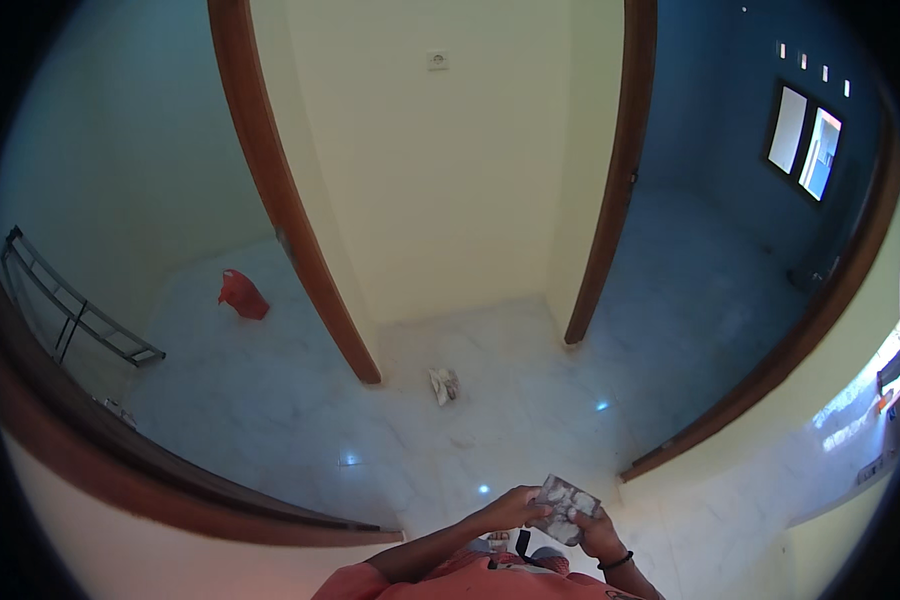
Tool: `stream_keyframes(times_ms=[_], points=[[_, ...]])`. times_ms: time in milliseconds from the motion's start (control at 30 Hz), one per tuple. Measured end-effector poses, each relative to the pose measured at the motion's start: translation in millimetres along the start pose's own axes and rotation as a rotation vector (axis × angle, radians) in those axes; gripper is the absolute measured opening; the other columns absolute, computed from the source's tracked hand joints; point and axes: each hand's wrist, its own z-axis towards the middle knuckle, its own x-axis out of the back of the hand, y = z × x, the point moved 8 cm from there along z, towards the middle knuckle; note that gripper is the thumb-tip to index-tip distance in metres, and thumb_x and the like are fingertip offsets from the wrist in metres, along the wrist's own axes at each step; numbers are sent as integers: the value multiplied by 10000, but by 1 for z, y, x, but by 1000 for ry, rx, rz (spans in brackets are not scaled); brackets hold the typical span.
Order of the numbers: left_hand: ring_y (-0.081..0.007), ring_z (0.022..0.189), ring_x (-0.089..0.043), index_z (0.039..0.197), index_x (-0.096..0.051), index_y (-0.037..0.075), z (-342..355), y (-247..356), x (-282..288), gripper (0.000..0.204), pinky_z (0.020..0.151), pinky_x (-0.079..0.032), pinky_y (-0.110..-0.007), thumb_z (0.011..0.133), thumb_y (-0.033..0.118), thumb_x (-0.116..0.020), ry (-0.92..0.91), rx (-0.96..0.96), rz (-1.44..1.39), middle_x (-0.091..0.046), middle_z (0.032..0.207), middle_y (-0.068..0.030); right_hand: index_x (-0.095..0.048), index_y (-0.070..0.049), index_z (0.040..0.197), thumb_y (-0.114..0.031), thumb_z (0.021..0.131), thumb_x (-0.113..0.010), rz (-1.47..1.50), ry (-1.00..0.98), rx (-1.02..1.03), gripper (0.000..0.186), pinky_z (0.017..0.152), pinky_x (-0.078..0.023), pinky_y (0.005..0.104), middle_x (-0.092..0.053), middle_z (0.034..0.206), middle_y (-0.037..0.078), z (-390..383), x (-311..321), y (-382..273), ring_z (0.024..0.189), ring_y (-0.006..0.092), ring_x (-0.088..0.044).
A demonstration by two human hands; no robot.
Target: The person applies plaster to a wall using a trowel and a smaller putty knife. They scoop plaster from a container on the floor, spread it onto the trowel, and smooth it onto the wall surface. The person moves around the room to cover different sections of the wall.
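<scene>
Low in the picture, in front of my body, a flat, roughly square grey piece [567, 505] is held up between both hands. White dusty patches cover its face; it resembles a used sheet of sandpaper, but I cannot be sure. My left hand [515, 508] is closed on its left edge, the thumb lying over the face. My right hand [600, 538] grips the lower right edge, fingers partly hidden behind it. A dark band circles the right wrist. Farther ahead on the tiled floor lies a crumpled whitish and brown scrap [443, 385], apart from both hands.
Brown door frames [295, 220] stand left and right of a cream wall [440, 180] with a socket [438, 61]. Through the left doorway are a red container [242, 295] and a metal ladder [80, 305]. The right doorway shows a blue room with a window [805, 140].
</scene>
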Motion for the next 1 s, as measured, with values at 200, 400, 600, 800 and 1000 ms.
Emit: stream_keyframes(times_ms=[200,400,600,800,1000], points=[[-67,609,-530,1099,-567,41,88,40,58,321,513,-427,-216,890,282,-595,56,61,-93,-609,790,-12,-437,30,1282,-23,863,-512,110,-51,5,429,903,-488,334,-570,1192,123,91,18,-77,1059,218,-578],[-150,755,-583,1186,-531,34,205,39,165,421,660,-482,-286,894,331,-590,314,18,164,-635,905,-96,-454,29,1263,44,815,-495,4,48,164,450,925,-478,353,-591,1151,112,243,104,-150,1043,224,-590],[-235,872,-626,1195,-533,15,251,35,307,446,749,-500,-342,885,329,-601,538,193,149,-644,1004,-181,-539,41,1164,27,774,-477,-193,115,291,395,857,-486,309,-630,1030,87,435,107,-297,962,195,-613],[-173,778,-622,1219,-509,16,248,4,393,435,691,-509,-296,891,286,-601,771,312,-78,-648,930,-116,-585,73,1046,-13,792,-490,-901,135,679,285,840,-470,338,-641,978,152,585,62,-386,940,249,-608],[-276,994,-586,998,-649,72,282,-4,506,227,866,-471,-449,787,118,-579,840,128,92,-638,1023,-122,-580,68,1038,10,776,-522,-1109,31,1128,274,870,-456,402,-593,1035,233,704,-68,-497,986,378,-572]])
